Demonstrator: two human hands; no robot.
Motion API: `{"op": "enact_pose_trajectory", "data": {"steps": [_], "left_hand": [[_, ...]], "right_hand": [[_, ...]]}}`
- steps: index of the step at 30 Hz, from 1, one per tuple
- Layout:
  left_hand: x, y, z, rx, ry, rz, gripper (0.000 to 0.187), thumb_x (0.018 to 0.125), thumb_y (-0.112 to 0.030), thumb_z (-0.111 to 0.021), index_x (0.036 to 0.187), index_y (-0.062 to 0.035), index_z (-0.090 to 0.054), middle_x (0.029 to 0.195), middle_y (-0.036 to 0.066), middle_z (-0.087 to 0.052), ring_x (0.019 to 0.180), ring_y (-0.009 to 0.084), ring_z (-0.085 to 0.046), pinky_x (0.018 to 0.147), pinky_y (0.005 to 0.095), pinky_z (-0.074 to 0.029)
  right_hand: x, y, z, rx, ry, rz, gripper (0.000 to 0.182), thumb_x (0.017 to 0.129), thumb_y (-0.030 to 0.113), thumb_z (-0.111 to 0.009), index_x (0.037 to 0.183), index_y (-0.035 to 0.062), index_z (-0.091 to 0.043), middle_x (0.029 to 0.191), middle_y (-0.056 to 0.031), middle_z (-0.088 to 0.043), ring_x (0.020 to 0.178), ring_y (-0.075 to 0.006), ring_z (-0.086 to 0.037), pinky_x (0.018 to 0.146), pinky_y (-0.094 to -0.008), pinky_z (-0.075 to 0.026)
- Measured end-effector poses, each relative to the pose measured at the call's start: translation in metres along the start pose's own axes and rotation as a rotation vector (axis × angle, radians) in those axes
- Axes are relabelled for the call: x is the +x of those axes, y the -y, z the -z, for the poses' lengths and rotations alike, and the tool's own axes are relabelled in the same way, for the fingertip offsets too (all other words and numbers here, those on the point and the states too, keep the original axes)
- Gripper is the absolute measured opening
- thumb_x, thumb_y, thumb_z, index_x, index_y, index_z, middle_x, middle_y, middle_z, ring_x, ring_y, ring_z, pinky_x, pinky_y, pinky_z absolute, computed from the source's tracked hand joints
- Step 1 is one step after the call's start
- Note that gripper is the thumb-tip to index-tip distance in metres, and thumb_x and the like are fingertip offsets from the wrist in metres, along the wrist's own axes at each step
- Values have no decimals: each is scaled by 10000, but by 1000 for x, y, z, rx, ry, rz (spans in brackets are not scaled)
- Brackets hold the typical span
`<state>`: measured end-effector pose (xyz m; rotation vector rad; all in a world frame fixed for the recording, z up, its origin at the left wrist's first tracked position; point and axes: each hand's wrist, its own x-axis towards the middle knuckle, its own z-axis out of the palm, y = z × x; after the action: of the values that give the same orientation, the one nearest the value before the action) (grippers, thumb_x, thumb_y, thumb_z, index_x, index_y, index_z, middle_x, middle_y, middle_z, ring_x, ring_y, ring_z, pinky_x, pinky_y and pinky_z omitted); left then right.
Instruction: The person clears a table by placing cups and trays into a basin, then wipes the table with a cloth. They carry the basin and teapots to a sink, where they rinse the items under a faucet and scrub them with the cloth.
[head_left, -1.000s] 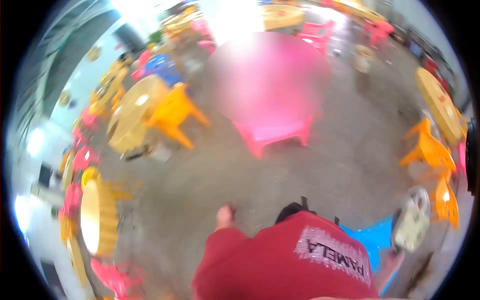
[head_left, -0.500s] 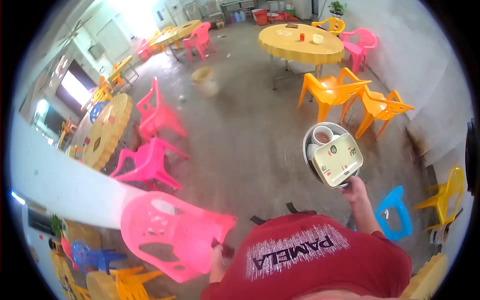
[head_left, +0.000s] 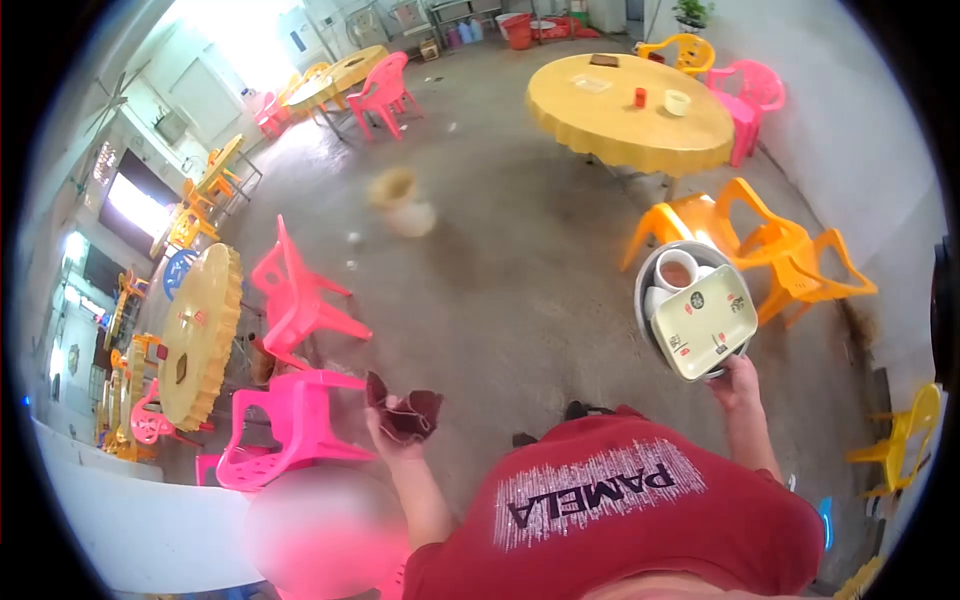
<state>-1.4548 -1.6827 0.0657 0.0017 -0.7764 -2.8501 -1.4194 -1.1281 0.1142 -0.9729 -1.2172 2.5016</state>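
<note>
My left hand point(head_left: 397, 442) is closed round a crumpled dark maroon cloth point(head_left: 414, 412), held out above the floor near a bright pink chair point(head_left: 300, 425). With my right hand point(head_left: 738, 384) I grip the near rim of a round metal basin point(head_left: 645, 325). Inside the basin, a cream rectangular tray point(head_left: 706, 322) with small printed marks leans over other dishes. Beside the tray stands a white cup point(head_left: 675, 268) with brownish liquid in it. More white dishware shows partly under the tray; its kind is hidden.
Ahead on the right is a round table point(head_left: 640, 130) with a yellow cloth, orange chairs point(head_left: 800, 255) in front. A blurred bucket point(head_left: 405, 205) stands on the concrete floor. On the left are another round table point(head_left: 205, 330) and a pink chair point(head_left: 300, 295).
I have moved forward; the front table and orange chairs look closer. My left hand has lifted the cloth up and forward, away from the near pink chair. The basin stays in my right hand.
</note>
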Motion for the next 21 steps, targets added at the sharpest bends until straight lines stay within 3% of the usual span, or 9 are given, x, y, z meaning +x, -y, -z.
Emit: {"op": "enact_pose_trajectory", "data": {"steps": [1, 4, 7, 8, 11, 12, 16, 18, 21], "left_hand": [[17, 6, -4, 58, -124, 8, 403, 879, -287, -518, 1210, -60, -483, 1010, 98, -592, 1021, 290, -550, 895, 446, -458], [46, 17, -23, 33, -174, 243, 335, 844, -158, -410, 1127, -18, -523, 1065, 158, -581, 1041, 327, -547, 915, 473, -448], [119, 40, 14, 153, -725, 236, 352, 845, -178, -385, 1114, 5, -520, 1131, 196, -544, 1078, 360, -524, 946, 521, -418], [144, 47, 88, 4, -624, 262, 405, 856, -221, -407, 1183, 8, -478, 1217, 202, -498, 1121, 370, -494, 960, 546, -393], [208, 55, 52, -28, -850, 210, 407, 867, -241, -417, 1186, 5, -474, 1230, 198, -493, 1120, 347, -496, 959, 537, -400], [248, 57, 70, -15, -712, 315, 399, 866, -245, -438, 1170, 8, -489, 1143, 191, -557, 1028, 340, -556, 873, 516, -456], [435, 90, 74, 301, -631, 497, 396, 782, -196, -472, 1128, -7, -509, 996, 179, -627, 851, 343, -617, 648, 439, -481], [515, 107, -10, 327, -389, 631, 352, 735, -181, -479, 1058, -47, -527, 1004, 166, -617, 796, 338, -606, 631, 444, -481], [665, 170, -63, 191, -135, 708, 295, 706, -84, -548, 993, -155, -540, 867, 71, -558, 807, 315, -554, 636, 476, -479]], "right_hand": [[26, 3, -21, -6, 1, -24, 348, 773, 9, -528, 1120, 16, -514, 969, -133, -631, 745, -254, -651, 496, -372, -522], [75, 20, -51, -36, -7, -52, 356, 767, 13, -536, 1122, 21, -515, 949, -124, -639, 738, -244, -651, 489, -354, -519], [150, 25, -107, -23, 53, -41, 344, 775, 21, -532, 1119, 17, -514, 943, -123, -640, 738, -244, -651, 494, -353, -523], [170, 25, -126, -20, 41, -35, 344, 778, 20, -527, 1121, 14, -512, 940, -124, -640, 739, -247, -652, 500, -355, -526], [209, 18, -165, 11, -18, -14, 349, 786, 16, -509, 1135, 6, -505, 950, -130, -638, 755, -255, -653, 521, -362, -536], [235, 14, -182, 26, -33, -10, 356, 789, 14, -502, 1145, 5, -500, 967, -134, -635, 770, -259, -654, 531, -365, -540], [300, 6, -250, 171, -179, 65, 378, 808, 16, -475, 1185, 23, -482, 1059, -145, -615, 821, -269, -655, 542, -373, -547], [315, 13, -280, 195, -221, 68, 354, 821, 44, -480, 1174, 43, -500, 1013, -124, -637, 781, -253, -661, 534, -354, -547], [353, 21, -307, 108, -248, 71, 324, 820, 65, -494, 1141, 50, -525, 964, -110, -651, 761, -237, -661, 546, -337, -546]]}}
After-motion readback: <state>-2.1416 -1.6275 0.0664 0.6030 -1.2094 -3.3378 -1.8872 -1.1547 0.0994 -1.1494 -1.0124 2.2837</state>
